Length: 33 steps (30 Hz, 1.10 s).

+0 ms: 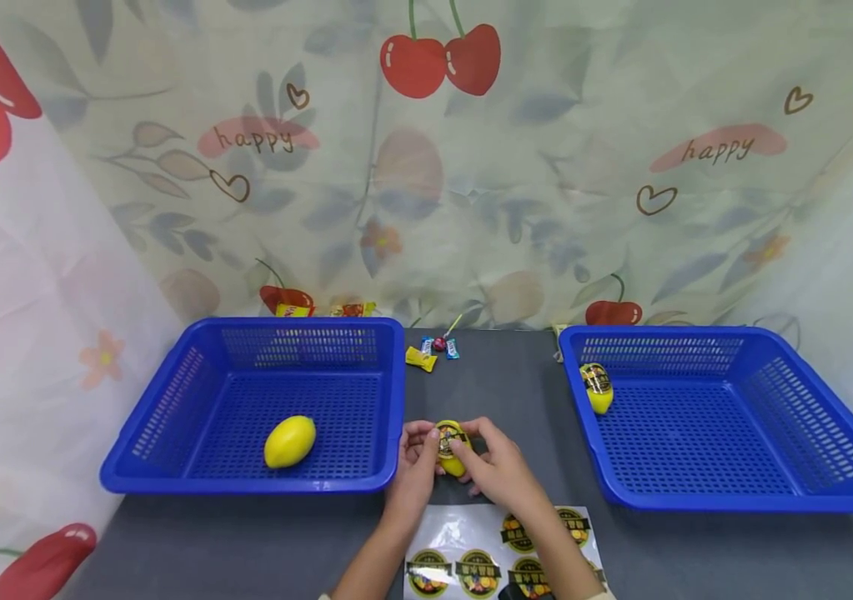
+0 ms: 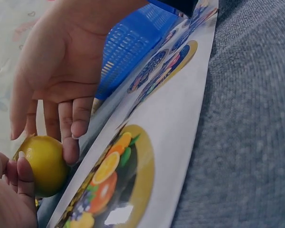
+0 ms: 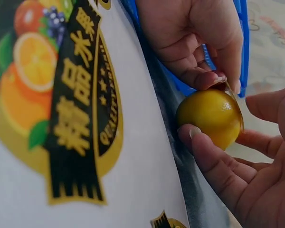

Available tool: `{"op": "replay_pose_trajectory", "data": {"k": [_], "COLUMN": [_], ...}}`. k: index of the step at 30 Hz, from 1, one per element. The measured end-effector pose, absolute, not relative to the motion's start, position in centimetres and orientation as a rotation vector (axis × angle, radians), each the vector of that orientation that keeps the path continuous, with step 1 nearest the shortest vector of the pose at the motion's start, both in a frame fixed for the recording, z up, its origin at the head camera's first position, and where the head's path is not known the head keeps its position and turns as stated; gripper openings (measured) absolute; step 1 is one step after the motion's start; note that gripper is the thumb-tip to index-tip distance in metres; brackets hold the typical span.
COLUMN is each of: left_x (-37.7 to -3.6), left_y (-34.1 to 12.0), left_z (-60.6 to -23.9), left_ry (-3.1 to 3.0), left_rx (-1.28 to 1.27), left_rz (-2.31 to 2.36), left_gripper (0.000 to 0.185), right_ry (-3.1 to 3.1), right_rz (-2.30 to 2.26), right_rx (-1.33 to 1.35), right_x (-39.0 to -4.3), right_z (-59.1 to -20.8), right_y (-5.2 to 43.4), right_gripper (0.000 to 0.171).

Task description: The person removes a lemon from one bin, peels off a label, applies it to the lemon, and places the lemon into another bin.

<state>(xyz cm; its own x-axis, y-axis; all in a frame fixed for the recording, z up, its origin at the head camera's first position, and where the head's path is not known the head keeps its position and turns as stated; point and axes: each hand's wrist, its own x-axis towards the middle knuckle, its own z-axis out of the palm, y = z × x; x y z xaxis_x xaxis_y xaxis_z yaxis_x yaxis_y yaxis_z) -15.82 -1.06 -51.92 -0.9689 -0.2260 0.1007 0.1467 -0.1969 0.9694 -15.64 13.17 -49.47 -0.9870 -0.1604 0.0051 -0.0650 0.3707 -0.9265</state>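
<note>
Both hands, left (image 1: 417, 454) and right (image 1: 497, 467), pinch a small yellow plastic lemon (image 1: 451, 448) bearing a round fruit sticker, just above the glossy white sticker sheet (image 1: 464, 533) between two blue baskets.

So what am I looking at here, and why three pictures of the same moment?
No machine here: a person wears three cameras. The wide picture comes from the head, the two close ones from the wrists. On the grey cloth-covered table stand two blue plastic baskets: the left basket holds a plain yellow lemon, the right basket a stickered yellow lemon. A glossy white sheet of round fruit stickers lies in front, and small wrapped sweets at the back. The left hand and right hand hold a third yellow lemon, a sticker on it, between their fingers.
</note>
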Motion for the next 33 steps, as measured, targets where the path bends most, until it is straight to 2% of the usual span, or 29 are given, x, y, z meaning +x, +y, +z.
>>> {"op": "replay_pose_trajectory", "data": {"k": [9, 26, 29, 33], "left_x": [-15.8, -16.2, -16.0, -15.7], "left_y": [-1.3, -1.2, -1.2, -1.2], "left_z": [-52.1, -52.2, -52.2, -52.1], "left_ry": [-1.845, -1.968, -1.953, -1.954], "left_rx": [0.065, 0.054, 0.023, -0.036], "left_rz": [-2.226, -2.115, -2.129, -2.151], "left_gripper": [0.018, 0.014, 0.015, 0.017], "right_ry": [2.597, 2.664, 2.659, 2.647], "right_rz": [-1.656, -1.684, -1.683, -1.681], "right_rx": [-0.206, -0.096, -0.089, -0.08], "right_x": [-15.4, -15.2, -15.2, -15.2], "right_z": [-49.3, -49.1, -49.1, -49.3], "right_y": [12.8, 12.0, 12.0, 12.1], "right_gripper": [0.029, 0.028, 0.033, 0.048]}}
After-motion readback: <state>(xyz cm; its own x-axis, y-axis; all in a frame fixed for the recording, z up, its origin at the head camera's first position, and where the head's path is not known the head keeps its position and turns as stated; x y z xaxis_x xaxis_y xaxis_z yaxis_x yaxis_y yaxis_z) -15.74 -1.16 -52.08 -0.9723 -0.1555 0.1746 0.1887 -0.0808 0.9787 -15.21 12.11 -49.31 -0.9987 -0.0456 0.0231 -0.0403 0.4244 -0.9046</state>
